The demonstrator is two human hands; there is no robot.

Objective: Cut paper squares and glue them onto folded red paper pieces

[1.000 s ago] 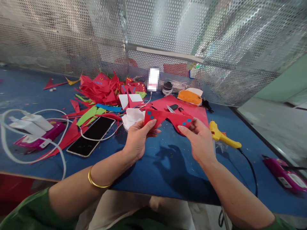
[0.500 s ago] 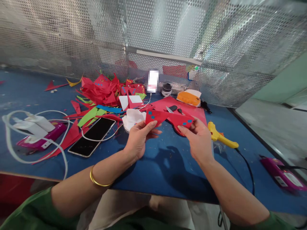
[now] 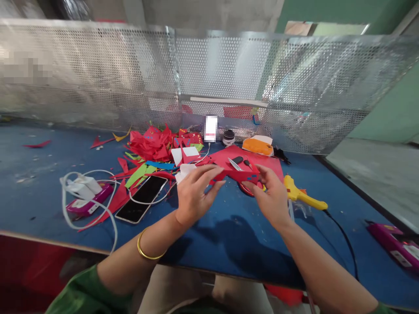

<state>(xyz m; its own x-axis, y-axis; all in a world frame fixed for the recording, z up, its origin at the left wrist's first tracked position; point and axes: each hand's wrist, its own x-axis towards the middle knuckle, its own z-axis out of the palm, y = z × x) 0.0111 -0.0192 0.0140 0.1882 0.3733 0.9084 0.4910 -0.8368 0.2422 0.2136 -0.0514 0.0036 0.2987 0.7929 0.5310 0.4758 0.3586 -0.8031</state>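
Note:
A narrow red paper piece [image 3: 238,175] with small blue squares stretches between my two hands above the table. My left hand [image 3: 196,192] has its thumb and fingers curved about the left end, which they partly hide. The right end, where blue squares show, is pinched by my right hand [image 3: 273,198]. Just beyond the paper lie scissors [image 3: 235,164], their blades showing, over a large red sheet [image 3: 271,165]. A crumpled white paper [image 3: 184,171] is partly hidden behind my left hand.
Left of my hands are a phone [image 3: 142,199], white cables with chargers [image 3: 85,186] and a heap of red paper scraps [image 3: 149,143]. A yellow glue gun [image 3: 303,195] lies on the right, its black cord trailing forward. A perforated metal screen [image 3: 225,65] stands behind.
My view has tilted up, showing more above the screen. My left hand has turned and its fingers now cover more of the paper's left end. The red paper now appears narrower.

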